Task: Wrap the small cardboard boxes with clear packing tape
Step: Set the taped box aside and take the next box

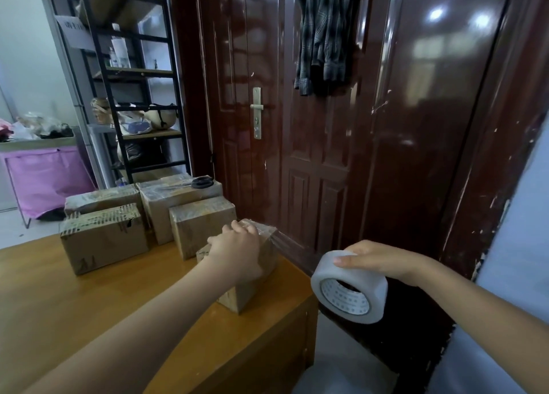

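Observation:
A small cardboard box (252, 286) stands near the right edge of the wooden table (89, 304), partly covered in shiny clear tape. My left hand (237, 251) lies over its top with the fingers curled round the far upper edge. My right hand (377, 261) grips a roll of clear packing tape (349, 289) off the table's right edge. A stretched strip of tape (297, 252) runs from the roll to the box's right side.
Several more cardboard boxes (104, 239) stand on the table behind the left hand, with black scissors (199, 182) on the rearmost one. A dark red door (326, 126) with a hanging shirt stands just behind. A metal shelf (133, 96) stands far left.

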A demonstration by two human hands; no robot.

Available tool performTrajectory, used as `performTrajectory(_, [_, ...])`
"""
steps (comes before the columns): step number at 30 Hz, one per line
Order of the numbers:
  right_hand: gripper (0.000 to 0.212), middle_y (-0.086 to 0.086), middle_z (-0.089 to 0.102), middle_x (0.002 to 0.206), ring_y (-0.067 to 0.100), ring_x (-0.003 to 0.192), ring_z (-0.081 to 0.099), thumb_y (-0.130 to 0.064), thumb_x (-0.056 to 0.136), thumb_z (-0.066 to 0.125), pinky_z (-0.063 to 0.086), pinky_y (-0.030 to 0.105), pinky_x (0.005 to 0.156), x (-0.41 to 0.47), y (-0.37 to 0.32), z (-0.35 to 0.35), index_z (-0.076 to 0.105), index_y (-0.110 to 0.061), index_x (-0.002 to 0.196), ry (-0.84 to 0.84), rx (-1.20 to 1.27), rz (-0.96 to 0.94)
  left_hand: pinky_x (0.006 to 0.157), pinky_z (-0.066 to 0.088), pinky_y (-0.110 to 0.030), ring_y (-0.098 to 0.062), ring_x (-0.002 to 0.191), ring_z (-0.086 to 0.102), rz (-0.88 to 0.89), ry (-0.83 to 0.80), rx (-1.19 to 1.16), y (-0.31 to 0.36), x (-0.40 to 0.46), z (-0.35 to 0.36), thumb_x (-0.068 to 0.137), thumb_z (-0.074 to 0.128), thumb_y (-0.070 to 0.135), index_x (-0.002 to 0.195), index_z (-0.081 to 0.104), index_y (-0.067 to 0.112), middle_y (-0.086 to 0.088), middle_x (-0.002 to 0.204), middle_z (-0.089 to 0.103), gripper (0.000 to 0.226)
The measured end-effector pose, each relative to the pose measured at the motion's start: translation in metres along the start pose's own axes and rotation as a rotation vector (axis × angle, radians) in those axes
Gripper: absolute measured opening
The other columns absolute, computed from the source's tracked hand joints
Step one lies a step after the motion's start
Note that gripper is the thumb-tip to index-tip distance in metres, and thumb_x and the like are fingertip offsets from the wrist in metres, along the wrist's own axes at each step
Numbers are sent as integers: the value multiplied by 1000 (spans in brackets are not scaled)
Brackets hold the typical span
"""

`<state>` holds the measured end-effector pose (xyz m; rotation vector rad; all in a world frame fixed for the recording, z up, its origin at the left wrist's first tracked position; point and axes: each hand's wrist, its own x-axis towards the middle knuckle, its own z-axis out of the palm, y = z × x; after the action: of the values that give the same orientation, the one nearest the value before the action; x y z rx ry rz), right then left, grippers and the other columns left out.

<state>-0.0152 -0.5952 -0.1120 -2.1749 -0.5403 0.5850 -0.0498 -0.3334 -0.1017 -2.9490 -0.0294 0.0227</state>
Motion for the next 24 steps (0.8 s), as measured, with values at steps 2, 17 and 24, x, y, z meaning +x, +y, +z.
performTrajectory(2, [54, 4, 66, 83, 14, 77, 63, -53, 68, 68, 47, 23, 71, -8, -1, -8, 64, -5, 92, -96, 111, -14, 87, 53, -39, -32, 117, 53, 1, 75, -137, -7, 5, -3, 86, 64, 33, 146, 28, 7, -14, 132, 48, 74])
performTrajectory(17, [18, 2, 71, 78, 14, 74, 68, -23, 92, 63, 49, 28, 71, 23, -64, 0, 68, -10, 81, 15, 139, -53, 104, 40, -39, -20, 130, 42, 140, 152, -907, -66, 22, 25, 97, 57, 26, 141, 36, 43, 2, 142, 43, 52])
performTrajectory(24, [45, 7, 73, 107, 19, 98, 69, -44, 85, 69, 52, 35, 92, 10, -34, 22, 66, -9, 113, 55, 249, -53, 98, 45, -39, -20, 125, 50, 283, 116, -251, -35, 3, -2, 99, 41, 48, 143, 44, 28, 3, 146, 45, 49])
